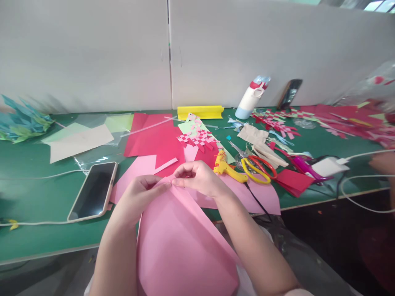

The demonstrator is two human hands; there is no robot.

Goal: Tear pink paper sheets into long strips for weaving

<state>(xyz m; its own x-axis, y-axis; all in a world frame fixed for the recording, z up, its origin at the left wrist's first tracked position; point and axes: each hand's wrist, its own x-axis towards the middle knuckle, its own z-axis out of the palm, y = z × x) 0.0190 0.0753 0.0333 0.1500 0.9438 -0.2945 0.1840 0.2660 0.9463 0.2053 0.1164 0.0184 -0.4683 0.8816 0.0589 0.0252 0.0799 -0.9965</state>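
Note:
A large sheet of pink paper point(182, 242) hangs from the table edge toward my lap, its far end narrowed and folded between my hands. My left hand point(143, 195) pinches that end from the left, thumb on top. From the right, my right hand point(199, 176) pinches the same end with thumb and forefinger, close beside the left thumb. Just beyond lie red paper point(148, 135) and small pink-and-red woven paper pieces point(200, 139). More pink paper point(262, 193) lies under the yellow glue gun point(228, 167), right of my right hand.
A smartphone point(92, 191) lies left of my hands. Scissors point(256, 166) with yellow and red handles, a white charger point(330, 167) and cables lie at right. A bottle point(251, 98) and another phone point(290, 93) stand by the partition. Part of another person's hand point(382, 164) shows at the right edge.

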